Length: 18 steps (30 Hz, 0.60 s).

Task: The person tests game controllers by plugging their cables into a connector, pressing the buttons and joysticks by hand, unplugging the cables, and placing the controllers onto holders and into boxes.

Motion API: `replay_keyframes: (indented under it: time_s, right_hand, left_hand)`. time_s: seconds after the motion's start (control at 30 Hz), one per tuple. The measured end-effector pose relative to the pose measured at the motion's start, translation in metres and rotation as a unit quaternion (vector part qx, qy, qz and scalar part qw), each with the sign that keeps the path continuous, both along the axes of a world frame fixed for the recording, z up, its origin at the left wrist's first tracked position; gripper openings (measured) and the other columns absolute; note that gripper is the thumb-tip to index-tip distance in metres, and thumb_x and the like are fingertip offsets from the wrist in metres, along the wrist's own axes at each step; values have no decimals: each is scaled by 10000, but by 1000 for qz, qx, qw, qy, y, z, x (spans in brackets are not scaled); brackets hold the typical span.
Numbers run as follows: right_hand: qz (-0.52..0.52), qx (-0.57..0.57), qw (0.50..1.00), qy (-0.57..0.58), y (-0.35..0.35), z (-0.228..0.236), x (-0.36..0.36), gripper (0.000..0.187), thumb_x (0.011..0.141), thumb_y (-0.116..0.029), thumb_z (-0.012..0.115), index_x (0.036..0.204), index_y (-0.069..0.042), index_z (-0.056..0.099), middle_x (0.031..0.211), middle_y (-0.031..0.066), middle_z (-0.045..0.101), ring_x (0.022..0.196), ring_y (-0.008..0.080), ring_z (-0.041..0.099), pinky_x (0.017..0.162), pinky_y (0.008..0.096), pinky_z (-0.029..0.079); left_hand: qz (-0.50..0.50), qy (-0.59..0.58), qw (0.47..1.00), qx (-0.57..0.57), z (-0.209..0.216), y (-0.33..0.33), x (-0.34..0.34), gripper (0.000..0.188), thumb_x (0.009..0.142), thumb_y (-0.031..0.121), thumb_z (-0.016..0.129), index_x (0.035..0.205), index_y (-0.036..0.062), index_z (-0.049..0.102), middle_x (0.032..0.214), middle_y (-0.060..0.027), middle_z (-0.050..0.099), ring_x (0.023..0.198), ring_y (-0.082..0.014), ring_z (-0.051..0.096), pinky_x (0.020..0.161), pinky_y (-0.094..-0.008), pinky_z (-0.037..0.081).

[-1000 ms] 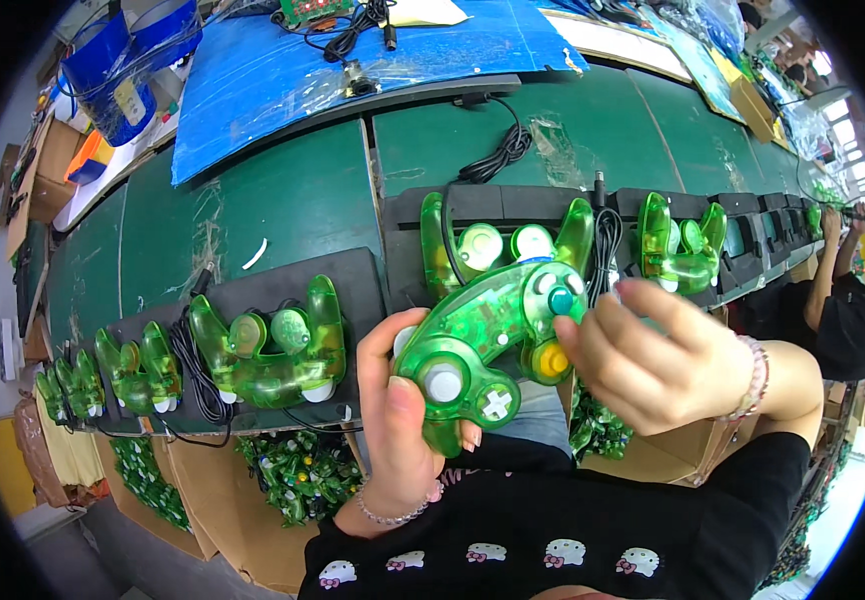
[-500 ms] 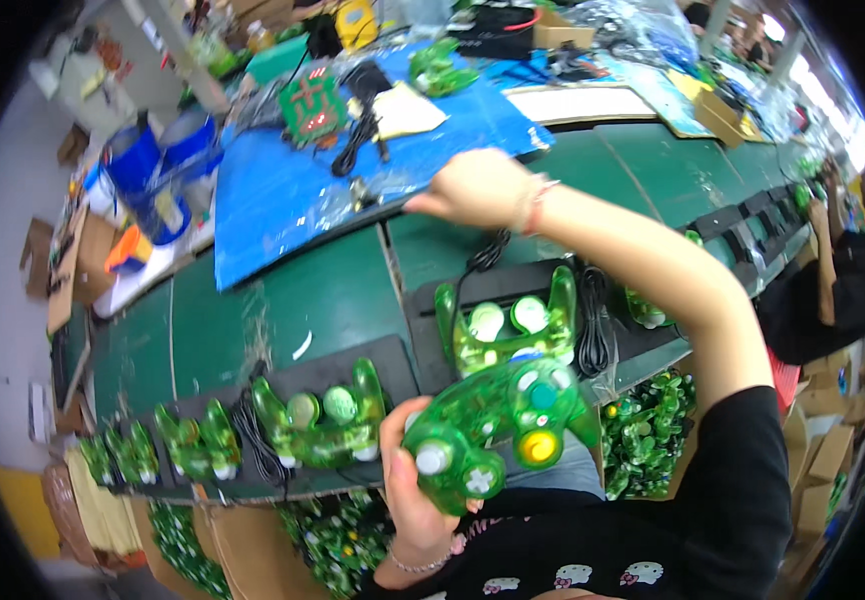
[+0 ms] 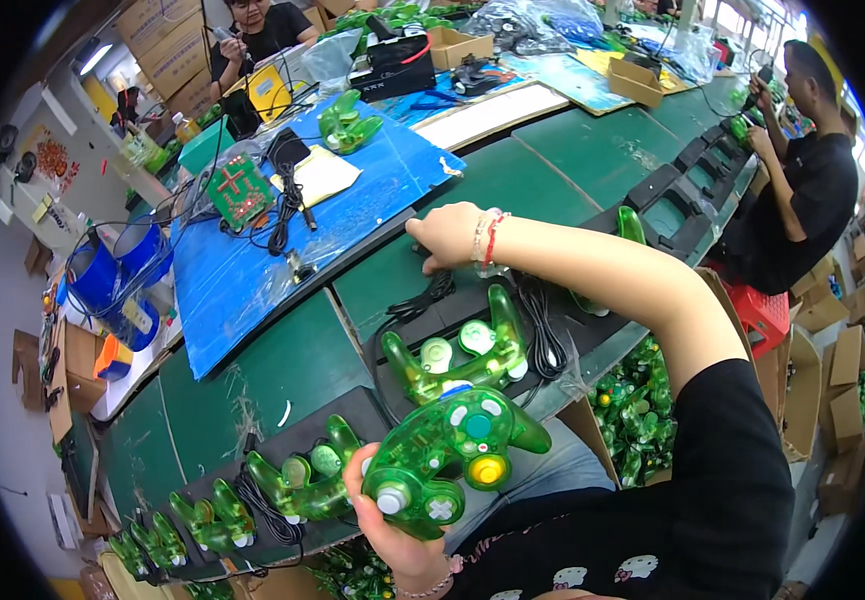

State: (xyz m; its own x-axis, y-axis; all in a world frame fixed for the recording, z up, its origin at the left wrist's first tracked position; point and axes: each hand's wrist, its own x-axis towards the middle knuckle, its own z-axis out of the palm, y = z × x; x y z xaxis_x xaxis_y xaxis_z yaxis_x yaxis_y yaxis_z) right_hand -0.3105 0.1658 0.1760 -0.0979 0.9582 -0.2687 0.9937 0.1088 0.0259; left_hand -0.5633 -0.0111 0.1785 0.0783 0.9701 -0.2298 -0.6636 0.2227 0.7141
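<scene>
My left hand grips a translucent green game controller by its left side, its face with a yellow stick, a grey stick and a white cross pad turned up. Reaching across the green bench, my right hand has its fingers curled near the edge of the blue board. A dark bit shows under its fingertips; what it is stays unclear. Just below lies a bundled black cable. Behind the held controller, another green controller sits face down in a black holder, with a coiled black cable beside it.
More green controllers lie in black holders along the bench's near edge. The blue board carries a circuit board and a black cable. Boxes of green controllers stand below. A co-worker sits at the right; another person is at the back.
The view has turned, so the bench sits differently and more of the co-workers shows. My left hand still holds the controller; my right hand remains stretched out near the blue board's edge.
</scene>
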Motion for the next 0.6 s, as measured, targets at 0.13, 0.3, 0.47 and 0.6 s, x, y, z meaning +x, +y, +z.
replay_keyframes:
  time_s: [0.13,0.3,0.47,0.6]
  right_hand:
    - [15,-79,981,178,-2,-11,30,329,778,-160,553,1070,-39,458,758,119,614,699,222,621,621,373,477]
    - [35,123,812,570,-55,82,16,308,872,-107,466,1173,-111,399,708,-9,402,635,79,394,565,227,355]
    - [235,14,861,450,-143,107,19,824,712,-401,724,1332,-34,324,1160,142,383,1081,259,408,905,368,378]
    - [67,120,824,549,-186,81,44,703,676,-292,762,1228,-36,410,1134,121,413,1016,219,449,837,312,397]
  left_hand:
    - [-39,23,996,74,-3,1,6,518,900,431,340,1206,14,351,1021,-131,537,832,-208,572,638,-282,487]
    - [1,48,993,105,-3,4,22,535,899,446,344,1222,20,334,1080,-135,510,978,-237,545,834,-348,457]
    - [-28,76,987,139,5,6,61,650,855,543,416,1238,36,276,1112,-140,464,1017,-243,504,873,-367,434]
    - [-136,102,966,194,-14,-15,88,687,846,538,449,1272,40,246,1200,-151,415,1070,-255,483,910,-387,416]
